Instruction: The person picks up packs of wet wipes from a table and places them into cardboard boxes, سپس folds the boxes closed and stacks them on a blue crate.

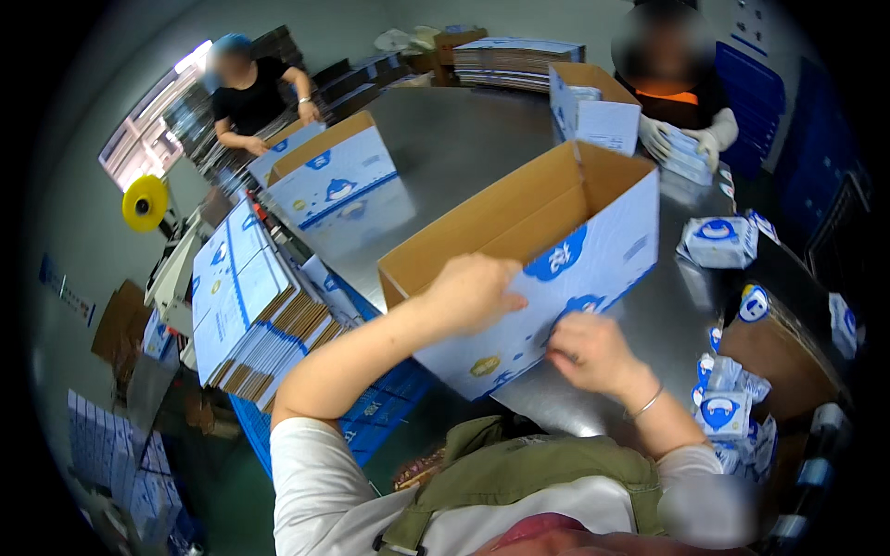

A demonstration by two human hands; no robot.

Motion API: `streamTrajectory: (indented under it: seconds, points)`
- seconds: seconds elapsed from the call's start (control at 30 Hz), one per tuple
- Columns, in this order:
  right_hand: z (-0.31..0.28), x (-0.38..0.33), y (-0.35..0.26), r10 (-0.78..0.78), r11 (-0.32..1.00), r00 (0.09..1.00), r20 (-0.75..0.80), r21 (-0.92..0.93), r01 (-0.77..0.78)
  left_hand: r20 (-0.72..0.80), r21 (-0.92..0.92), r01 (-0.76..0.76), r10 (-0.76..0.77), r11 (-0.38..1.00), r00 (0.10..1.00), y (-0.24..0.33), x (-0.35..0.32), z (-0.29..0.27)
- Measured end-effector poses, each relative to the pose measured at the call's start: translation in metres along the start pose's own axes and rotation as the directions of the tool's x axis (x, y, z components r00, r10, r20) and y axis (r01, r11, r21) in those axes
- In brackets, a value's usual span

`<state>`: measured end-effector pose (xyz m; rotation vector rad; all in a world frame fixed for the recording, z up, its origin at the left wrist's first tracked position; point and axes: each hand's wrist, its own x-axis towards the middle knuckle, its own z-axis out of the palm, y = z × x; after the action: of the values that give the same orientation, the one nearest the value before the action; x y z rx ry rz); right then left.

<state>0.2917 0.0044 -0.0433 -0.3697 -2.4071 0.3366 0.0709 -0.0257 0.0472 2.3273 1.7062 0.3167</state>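
An open cardboard box (pixel 612 246), white and blue outside and brown inside, stands before me on the metal table. My left hand (pixel 473 292) is closed at the near rim of this box, its thumb outside against the printed wall. Lower and to the right, my right hand (pixel 593 352) has its fingers curled together beside the lower part of the same wall. What those fingers hold, if anything, is hidden. The box's inner floor is out of sight behind its near wall.
Flattened cartons (pixel 246 296) are stacked on a blue crate (pixel 385 412) at left. Wrapped packs (pixel 718 243) lie at right, with more (pixel 723 412) below. Across the metal table (pixel 445 120), two people handle another box (pixel 338 176) and packs (pixel 686 157).
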Motion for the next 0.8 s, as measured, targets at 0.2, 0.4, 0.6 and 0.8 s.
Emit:
streamTrajectory:
  seconds: [0.2,0.4,0.6,0.8]
  points:
    - [-0.051,0.043,0.025,-0.001,0.943,0.968,0.251,-0.321,0.084,0.224,-0.119,-0.054,0.080,0.991,0.971,0.014,0.001,0.013]
    - [-0.015,0.014,0.065,0.032,0.983,0.972,0.232,-0.181,0.010,-0.101,0.270,0.518,-0.511,0.812,0.854,-0.141,-0.003,0.000]
    - [0.107,-0.070,0.107,0.371,0.868,0.927,-0.048,-0.335,-0.365,-0.171,0.073,0.609,-0.592,0.790,0.788,-0.179,0.012,0.019]
    - [0.096,-0.041,0.134,0.406,0.905,0.912,0.059,-0.164,-0.392,-0.216,0.037,0.614,-0.593,0.789,0.775,-0.218,0.030,0.020]
